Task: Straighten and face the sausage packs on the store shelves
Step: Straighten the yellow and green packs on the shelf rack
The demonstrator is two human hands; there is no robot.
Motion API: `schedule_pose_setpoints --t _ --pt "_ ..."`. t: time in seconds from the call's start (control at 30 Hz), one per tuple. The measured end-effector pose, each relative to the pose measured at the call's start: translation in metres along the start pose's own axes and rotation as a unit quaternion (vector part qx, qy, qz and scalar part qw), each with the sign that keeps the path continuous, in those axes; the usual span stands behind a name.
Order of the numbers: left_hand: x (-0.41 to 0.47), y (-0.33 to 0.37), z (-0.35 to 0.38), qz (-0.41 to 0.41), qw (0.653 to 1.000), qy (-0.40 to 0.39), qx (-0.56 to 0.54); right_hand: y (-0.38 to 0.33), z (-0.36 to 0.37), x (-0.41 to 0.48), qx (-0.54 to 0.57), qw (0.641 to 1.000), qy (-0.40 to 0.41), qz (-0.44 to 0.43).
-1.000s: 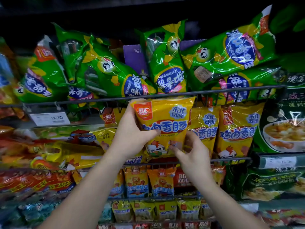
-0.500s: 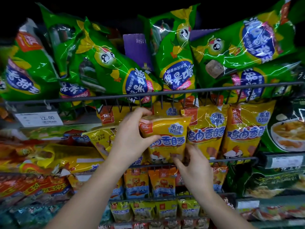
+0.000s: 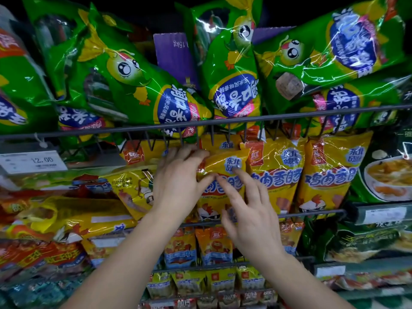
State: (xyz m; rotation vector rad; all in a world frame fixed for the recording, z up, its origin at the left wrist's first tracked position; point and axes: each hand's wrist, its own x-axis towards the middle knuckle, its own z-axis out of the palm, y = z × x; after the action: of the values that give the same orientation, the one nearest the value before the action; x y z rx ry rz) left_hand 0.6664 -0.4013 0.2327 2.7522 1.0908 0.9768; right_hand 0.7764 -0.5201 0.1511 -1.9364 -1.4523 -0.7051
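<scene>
The left hand (image 3: 178, 181) grips the yellow pack (image 3: 225, 166) at its upper left corner, with the fingers curled over the top edge and the thumb on the front. The right hand (image 3: 252, 219) is spread with straight fingers, its fingertips (image 3: 242, 177) touching the pack's front just beside the left thumb. The pack stands between the hands, its top edge slanted, behind the lower rail (image 3: 312, 212). Right of the hands, two more packs (image 3: 330, 175) stand side by side, facing out. Above the hands, green packs (image 3: 145, 92) lean over the upper rail (image 3: 289, 114). A price tag (image 3: 31, 161) hangs well left of the hands.
</scene>
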Motion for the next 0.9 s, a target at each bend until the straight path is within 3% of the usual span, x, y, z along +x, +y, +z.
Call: schedule_pose_setpoints --t 0.23,0.43,0.67,0.9 --pt "0.010 0.006 -0.001 -0.022 0.996 -0.071 0.048 0.010 0.012 0.002 -0.071 0.997 -0.021 0.014" --pt "0.001 0.008 -0.002 0.016 0.994 -0.036 0.105 0.009 0.004 0.000 -0.079 0.995 -0.052 0.018" --pt "-0.021 -0.004 -0.011 0.095 0.992 -0.010 0.080 0.008 -0.004 -0.005 -0.047 0.997 -0.061 0.022" --pt "-0.049 -0.019 -0.022 0.065 0.995 0.033 0.068 0.005 -0.011 -0.011 0.013 0.998 -0.063 0.029"
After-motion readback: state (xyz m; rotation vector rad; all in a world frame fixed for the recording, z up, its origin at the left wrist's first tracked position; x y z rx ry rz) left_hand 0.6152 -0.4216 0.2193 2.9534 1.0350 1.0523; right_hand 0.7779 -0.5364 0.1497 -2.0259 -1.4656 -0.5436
